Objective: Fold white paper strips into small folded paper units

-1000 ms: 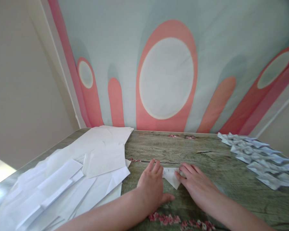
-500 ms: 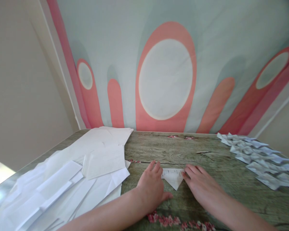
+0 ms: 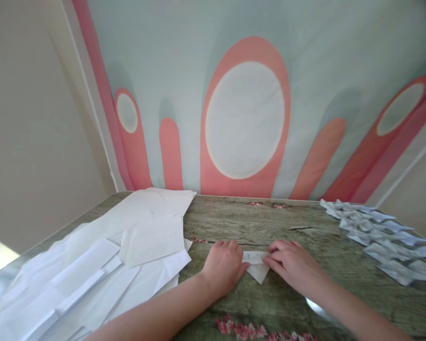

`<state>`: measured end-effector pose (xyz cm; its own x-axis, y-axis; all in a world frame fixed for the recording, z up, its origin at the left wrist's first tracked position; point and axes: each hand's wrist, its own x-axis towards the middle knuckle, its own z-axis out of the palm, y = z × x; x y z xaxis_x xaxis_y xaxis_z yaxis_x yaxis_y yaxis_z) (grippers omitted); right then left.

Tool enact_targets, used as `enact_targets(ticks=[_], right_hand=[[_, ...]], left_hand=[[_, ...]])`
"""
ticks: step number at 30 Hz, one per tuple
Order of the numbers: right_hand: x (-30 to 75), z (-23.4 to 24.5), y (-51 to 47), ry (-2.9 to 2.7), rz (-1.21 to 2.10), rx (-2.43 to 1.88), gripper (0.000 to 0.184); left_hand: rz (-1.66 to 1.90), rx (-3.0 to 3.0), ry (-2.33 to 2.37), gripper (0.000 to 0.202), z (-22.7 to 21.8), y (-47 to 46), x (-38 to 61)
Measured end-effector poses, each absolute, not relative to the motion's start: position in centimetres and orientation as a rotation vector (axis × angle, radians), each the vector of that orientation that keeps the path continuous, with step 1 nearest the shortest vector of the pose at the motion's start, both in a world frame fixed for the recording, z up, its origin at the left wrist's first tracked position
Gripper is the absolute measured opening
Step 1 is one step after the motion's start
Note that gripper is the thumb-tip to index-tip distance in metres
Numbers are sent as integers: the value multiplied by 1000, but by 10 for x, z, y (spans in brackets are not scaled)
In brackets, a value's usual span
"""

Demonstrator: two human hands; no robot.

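Observation:
A small folded piece of white paper (image 3: 258, 271) with faint writing lies on the table between my hands, its point toward me. My left hand (image 3: 224, 266) holds its left end, fingers curled over and thumb pressed on the near side. At the right end, my right hand (image 3: 287, 259) pinches the paper between thumb and fingers. A folded band runs along the paper's far edge, above the triangular part. The fingertips partly cover both ends.
Loose white paper sheets (image 3: 156, 237) spread over the table's left side. Several rows of folded paper pieces (image 3: 386, 241) lie along the right. The wood-patterned table (image 3: 234, 222) carries printed pink flowers and ends at a wall with a pink-and-grey covering (image 3: 184, 57).
My left thumb has moved up from the tabletop onto the paper. My right fingers have closed in on the right end, and the paper's upper strip now looks folded over.

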<state>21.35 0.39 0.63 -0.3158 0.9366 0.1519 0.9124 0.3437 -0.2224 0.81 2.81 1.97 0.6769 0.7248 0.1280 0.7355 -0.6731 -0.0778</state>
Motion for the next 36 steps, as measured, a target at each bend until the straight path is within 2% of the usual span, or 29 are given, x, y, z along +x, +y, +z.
enact_targets(ticks=[7,11,18,26,33,36], right_hand=[[223,-13,22,-2099,459,-1620,14],[225,-15,24,-2069,576,-1596,16],[226,-10,20,-2100,681,-1521,18],[223,-8,16,-2093,723,-1533,11],[221,-4,15,-2094,736,-1526,13],[220,-3,15,-2099,748,-1521,12]], left_hand=[[-422,-2887,-1346,28,8,44,0],[-527,-2938,-1419,35,3,47,-2],[-553,-3035,-1485,45,0,52,-3],[-523,-3046,-1583,43,3,50,-2],[-495,-3151,-1674,38,8,49,0],[-501,-3151,-1701,42,8,50,1]])
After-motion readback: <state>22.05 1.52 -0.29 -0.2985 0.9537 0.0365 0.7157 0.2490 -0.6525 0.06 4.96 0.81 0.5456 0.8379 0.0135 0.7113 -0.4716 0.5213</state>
